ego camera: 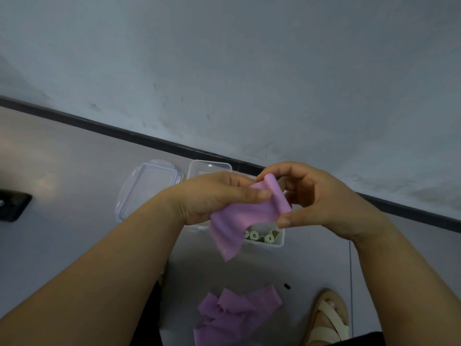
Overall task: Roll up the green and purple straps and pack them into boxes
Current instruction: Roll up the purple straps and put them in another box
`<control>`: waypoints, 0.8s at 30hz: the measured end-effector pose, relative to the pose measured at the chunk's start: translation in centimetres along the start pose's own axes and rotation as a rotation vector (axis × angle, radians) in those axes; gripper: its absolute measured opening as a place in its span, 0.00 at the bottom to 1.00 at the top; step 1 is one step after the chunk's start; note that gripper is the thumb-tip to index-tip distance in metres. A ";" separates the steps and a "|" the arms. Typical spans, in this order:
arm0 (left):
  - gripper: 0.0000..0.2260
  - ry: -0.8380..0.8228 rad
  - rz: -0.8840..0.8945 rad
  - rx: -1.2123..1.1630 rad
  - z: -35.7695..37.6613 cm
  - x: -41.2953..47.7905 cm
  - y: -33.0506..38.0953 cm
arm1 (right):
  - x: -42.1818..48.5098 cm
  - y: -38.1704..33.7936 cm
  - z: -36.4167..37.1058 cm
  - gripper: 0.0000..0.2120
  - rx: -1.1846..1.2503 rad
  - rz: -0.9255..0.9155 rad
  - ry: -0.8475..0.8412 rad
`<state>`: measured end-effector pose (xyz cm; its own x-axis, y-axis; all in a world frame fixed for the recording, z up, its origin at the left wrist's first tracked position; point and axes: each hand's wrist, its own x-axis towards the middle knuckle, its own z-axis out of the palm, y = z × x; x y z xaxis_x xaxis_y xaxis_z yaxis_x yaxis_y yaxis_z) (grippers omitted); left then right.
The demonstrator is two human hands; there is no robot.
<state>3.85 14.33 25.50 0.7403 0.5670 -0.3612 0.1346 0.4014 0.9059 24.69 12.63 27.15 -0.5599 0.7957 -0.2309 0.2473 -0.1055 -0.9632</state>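
I hold a purple strap [237, 216] in the air with both hands. Its far end is curled into a small roll between my fingers, and the loose tail hangs down toward me. My left hand [214, 196] pinches the strap's left edge with the thumb on top. My right hand [316, 196] pinches the rolled end between fingers and thumb. Below my hands stands a clear plastic box [278, 239] on the floor, holding rolled green straps [262, 237]. A pile of loose purple straps [237, 315] lies on the floor near me.
A clear lid [147, 188] with clip tabs lies left of the box. A second clear container [209, 167] stands behind. A wall with a dark skirting [99, 126] runs behind them. My sandalled foot [329, 318] is at lower right; a dark object [12, 206] lies far left.
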 end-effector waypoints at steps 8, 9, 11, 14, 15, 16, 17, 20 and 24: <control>0.26 0.074 -0.033 0.129 0.3 0.3 -0.3 | -0.1 -0.2 0.1 0.29 -0.160 -0.023 -0.015; 0.26 0.075 -0.034 0.146 0.3 0.2 -0.3 | -0.1 -0.2 0.1 0.29 -0.172 -0.019 -0.018; 0.25 0.083 -0.040 0.174 0.5 0.2 -0.1 | -0.1 -0.3 0.2 0.30 -0.190 -0.014 -0.024; 0.22 0.102 -0.043 0.203 0.5 0.2 0.0 | -0.1 -0.3 0.3 0.30 -0.215 -0.010 -0.028; 0.18 0.112 -0.042 0.205 0.5 0.2 0.0 | -0.1 -0.4 0.3 0.31 -0.222 -0.003 -0.024; 0.14 0.129 -0.043 0.204 0.5 0.2 0.1 | 0.0 -0.4 0.3 0.32 -0.228 0.005 -0.019; 0.11 0.149 -0.045 0.201 0.5 0.2 0.1 | 0.0 -0.4 0.3 0.33 -0.231 0.014 -0.017; 0.09 0.188 -0.046 0.210 0.4 0.3 0.0 | 0.1 -0.5 0.4 0.34 -0.223 0.029 -0.024; 0.10 0.198 -0.059 0.198 0.5 0.3 0.1 | 0.1 -0.5 0.4 0.31 -0.275 0.015 -0.004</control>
<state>4.42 14.23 25.55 0.5865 0.6842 -0.4335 0.3141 0.3011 0.9004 24.23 12.52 27.54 -0.5577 0.7928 -0.2460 0.4609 0.0493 -0.8861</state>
